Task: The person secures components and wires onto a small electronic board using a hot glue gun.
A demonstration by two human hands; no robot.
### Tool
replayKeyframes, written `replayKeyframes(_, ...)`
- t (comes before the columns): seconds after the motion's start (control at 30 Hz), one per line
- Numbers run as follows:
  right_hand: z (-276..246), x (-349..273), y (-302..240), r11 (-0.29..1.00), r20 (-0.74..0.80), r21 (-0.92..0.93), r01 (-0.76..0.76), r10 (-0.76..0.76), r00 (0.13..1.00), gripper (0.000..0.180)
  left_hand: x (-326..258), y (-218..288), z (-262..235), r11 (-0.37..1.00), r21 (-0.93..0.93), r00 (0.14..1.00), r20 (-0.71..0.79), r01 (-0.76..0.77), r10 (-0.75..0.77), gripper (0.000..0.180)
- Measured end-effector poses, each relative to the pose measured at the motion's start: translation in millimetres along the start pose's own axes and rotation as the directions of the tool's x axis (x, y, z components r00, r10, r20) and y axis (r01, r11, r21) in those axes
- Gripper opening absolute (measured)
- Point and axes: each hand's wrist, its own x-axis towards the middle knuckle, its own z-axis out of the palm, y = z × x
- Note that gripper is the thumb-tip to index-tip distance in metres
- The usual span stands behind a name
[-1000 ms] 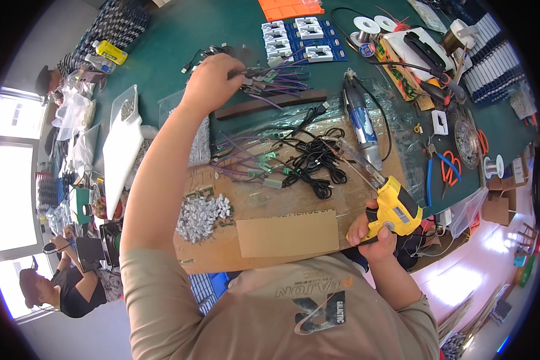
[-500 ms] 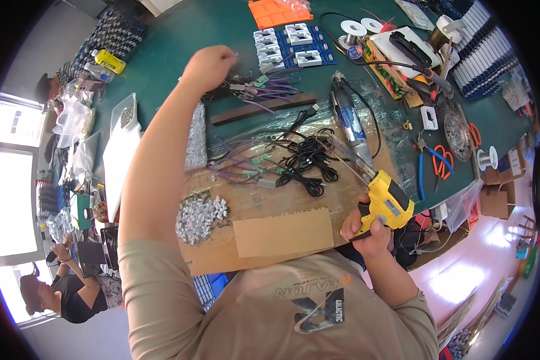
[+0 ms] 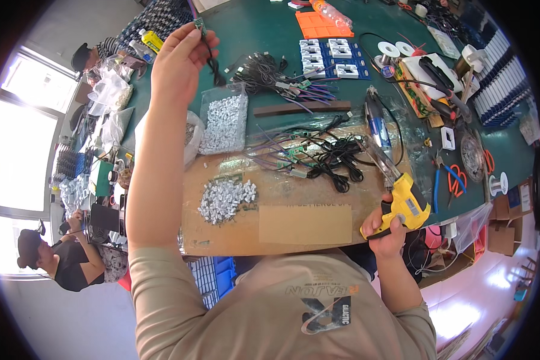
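— What's the left hand doing?

— It's raised over the far side of the green bench, fingers pinched shut on a small green board with a dark wire hanging from it.

— And the right hand?

— Down at the near edge of the cardboard sheet, fingers wrapped tight round the yellow soldering gun, its tip pointing up toward the tangle of black cables.

— Anything between them?

— A pile of small white parts on the cardboard, and a clear bag of the same just beyond it.
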Motion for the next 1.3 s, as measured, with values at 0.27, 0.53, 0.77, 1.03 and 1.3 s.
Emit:
replayKeyframes(0.27,-3.5,-2.9,2.6,1.0,0.036,-0.018,0.008,-0.007,0.999,0.066,-118.2,9.0,56.1,0.959,-0.074,0.956,0.136,0.272,-0.261,0.04)
replayKeyframes(0.53,0.5,-0.3,-0.7,0.998,-0.008,0.056,0.033,-0.033,0.999,0.063,-210.3,-1.6,90.7,0.872,-0.087,0.877,0.067,0.481,-0.477,0.041)
replayKeyframes(0.77,2.5,-4.4,-9.0,0.998,-0.016,-0.015,0.065,-0.065,0.998,0.061,-268.3,-31.6,95.3,0.851,-0.12,0.858,0.008,0.511,-0.514,0.053)
replayKeyframes(1.03,19.6,-20.5,-11.0,0.998,0.138,-0.058,-0.004,0.012,0.99,0.069,-313.0,-48.2,54.1,0.564,0.292,0.565,0.092,0.772,-0.82,0.059)
replayKeyframes(1.3,74.9,-4.9,18.5,0.978,0.295,-0.016,-0.208,0.203,0.934,0.071,-316.7,-61.5,30.8,0.547,0.825,0.945,0.278,-0.142,-0.174,0.019)
